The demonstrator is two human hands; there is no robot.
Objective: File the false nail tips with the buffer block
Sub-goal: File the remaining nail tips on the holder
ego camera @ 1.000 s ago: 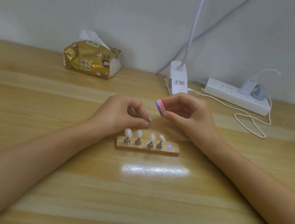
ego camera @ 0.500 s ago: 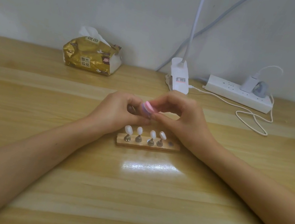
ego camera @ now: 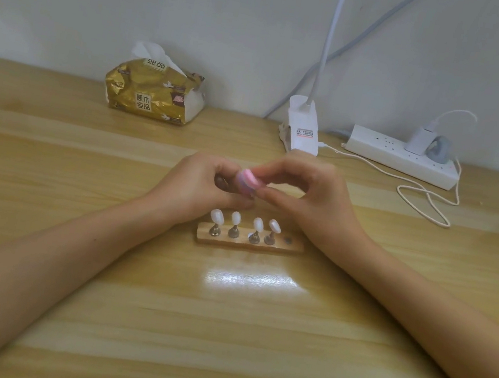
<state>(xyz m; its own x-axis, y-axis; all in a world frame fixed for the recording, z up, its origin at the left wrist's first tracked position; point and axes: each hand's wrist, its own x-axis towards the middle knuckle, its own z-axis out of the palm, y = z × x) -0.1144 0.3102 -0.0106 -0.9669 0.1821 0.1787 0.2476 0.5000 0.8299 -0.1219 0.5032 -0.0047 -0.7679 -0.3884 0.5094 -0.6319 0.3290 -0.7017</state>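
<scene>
A person files false nails at a wooden bench [ego camera: 97, 262], both hands raised just behind a small wooden stand [ego camera: 248, 244]. The right hand [ego camera: 312, 199] pinches a pink-and-purple buffer block [ego camera: 246, 181] between thumb and fingertips, its end turned toward the left hand [ego camera: 199, 187], so the block's face can meet what that hand offers. The left hand's fingers are curled in against the block. What they pinch is blurred and largely hidden, and I cannot tell whether they grip anything.

Four pale false nail tips [ego camera: 236, 217] stand upright on metal pegs in a row along the stand, just in front of the hands and apart from them. The fifth socket [ego camera: 288, 240], at the right end, is empty. This suggests that the missing tip is the one being worked, lifted off so that it can be turned freely against the block. On that reading the filing is at an early stage, with four tips waiting.

Along the wall behind sit a gold tissue pack [ego camera: 155, 94], a white clip lamp base [ego camera: 303, 128] and a power strip [ego camera: 402, 156], well apart from the work.
</scene>
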